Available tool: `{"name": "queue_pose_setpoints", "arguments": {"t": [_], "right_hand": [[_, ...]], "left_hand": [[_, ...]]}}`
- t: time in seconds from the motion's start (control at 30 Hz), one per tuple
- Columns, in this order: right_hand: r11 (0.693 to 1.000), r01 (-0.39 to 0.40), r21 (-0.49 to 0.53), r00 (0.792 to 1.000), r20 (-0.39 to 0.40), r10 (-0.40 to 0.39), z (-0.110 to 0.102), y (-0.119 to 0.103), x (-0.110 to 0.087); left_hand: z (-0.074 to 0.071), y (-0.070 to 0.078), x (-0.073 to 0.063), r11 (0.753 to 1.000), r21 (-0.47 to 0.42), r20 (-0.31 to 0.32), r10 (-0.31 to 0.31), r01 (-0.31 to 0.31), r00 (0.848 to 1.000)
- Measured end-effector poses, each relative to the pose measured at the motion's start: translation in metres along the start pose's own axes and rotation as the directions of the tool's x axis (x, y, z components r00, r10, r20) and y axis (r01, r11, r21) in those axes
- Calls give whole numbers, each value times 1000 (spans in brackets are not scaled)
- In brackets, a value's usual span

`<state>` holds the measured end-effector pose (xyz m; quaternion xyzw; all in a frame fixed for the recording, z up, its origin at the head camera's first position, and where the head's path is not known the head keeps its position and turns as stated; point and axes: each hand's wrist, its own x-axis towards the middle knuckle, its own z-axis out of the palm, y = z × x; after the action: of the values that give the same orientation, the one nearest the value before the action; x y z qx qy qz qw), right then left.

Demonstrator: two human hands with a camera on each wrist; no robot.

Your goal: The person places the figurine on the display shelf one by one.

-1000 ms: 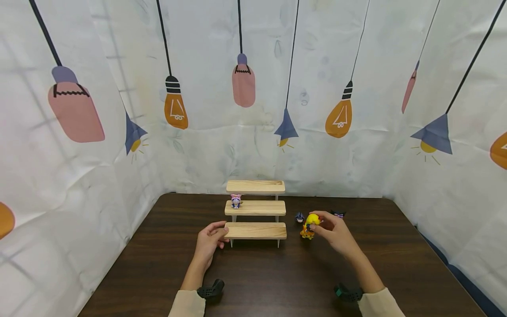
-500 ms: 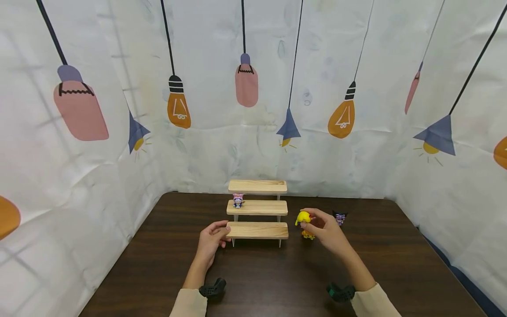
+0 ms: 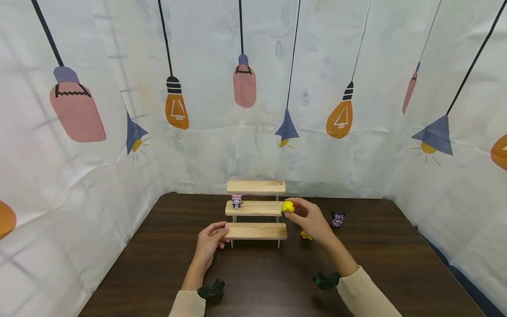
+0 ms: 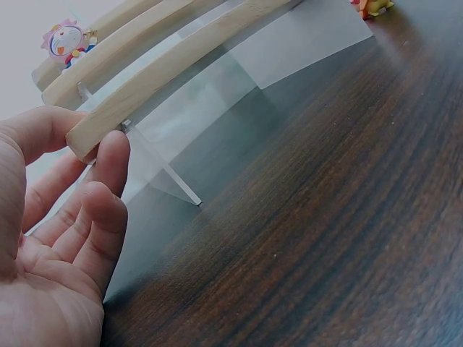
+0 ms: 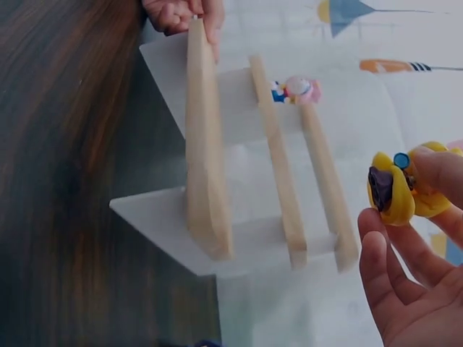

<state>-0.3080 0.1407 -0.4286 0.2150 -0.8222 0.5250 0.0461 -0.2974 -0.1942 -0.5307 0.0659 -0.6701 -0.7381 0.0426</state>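
A three-tier wooden display stand point(image 3: 257, 231) with clear side supports stands toward the back of the table. My left hand point(image 3: 210, 240) pinches the left end of its lowest tier between thumb and fingers. In my right hand point(image 3: 313, 222), thumb and fingertips grip a small yellow figurine point(image 5: 409, 189) with a dark purple part. It is raised off the table at the right end of the middle tier, overlapping that end in the head view. On the left of the middle tier stands a pink-topped figurine point(image 3: 236, 201) with a blue body.
An orange figurine point(image 3: 306, 235) stands on the dark wooden table point(image 3: 269, 277), partly hidden by my right hand. Farther right is a black-and-purple figurine point(image 3: 338, 219) with pointed ears. A white curtain point(image 3: 206, 154) printed with lamps surrounds the table's back and sides.
My right hand has carried the yellow figurine left and up, from beside the orange figurine to the middle tier's right end. The left hand keeps its hold on the stand.
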Motion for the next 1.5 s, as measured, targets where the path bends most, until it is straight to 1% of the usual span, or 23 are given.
{"name": "queue_pose_setpoints", "arguments": {"t": [0.27, 0.47, 0.6, 0.87, 0.93, 1.17, 1.5], "right_hand": [[1000, 8, 7, 1000, 9, -8, 17, -14, 19], [998, 21, -60, 1000, 8, -21, 29, -21, 31], [997, 12, -78, 1000, 3, -12, 37, -24, 36], [997, 17, -77, 1000, -2, -18, 51, -20, 49], [997, 17, -80, 1000, -1, -17, 54, -18, 52], [998, -33, -59, 999, 7, 33, 66, -12, 61], [998, -30, -58, 1000, -10, 29, 76, -9, 69]], "left_hand": [[-2, -1, 0, 1000, 3, -10, -12, 12, 1000], [-2, -1, 0, 1000, -3, -12, -6, 6, 1000], [-2, -1, 0, 1000, -4, -14, -7, 7, 1000], [-2, -2, 1, 1000, -9, -11, -22, 22, 1000], [-2, -1, 1, 1000, -7, -8, -16, 16, 1000], [-1, 0, -1, 1000, 0, 0, -2, 2, 1000], [0, -1, 0, 1000, -13, 1, -2, 2, 1000]]}}
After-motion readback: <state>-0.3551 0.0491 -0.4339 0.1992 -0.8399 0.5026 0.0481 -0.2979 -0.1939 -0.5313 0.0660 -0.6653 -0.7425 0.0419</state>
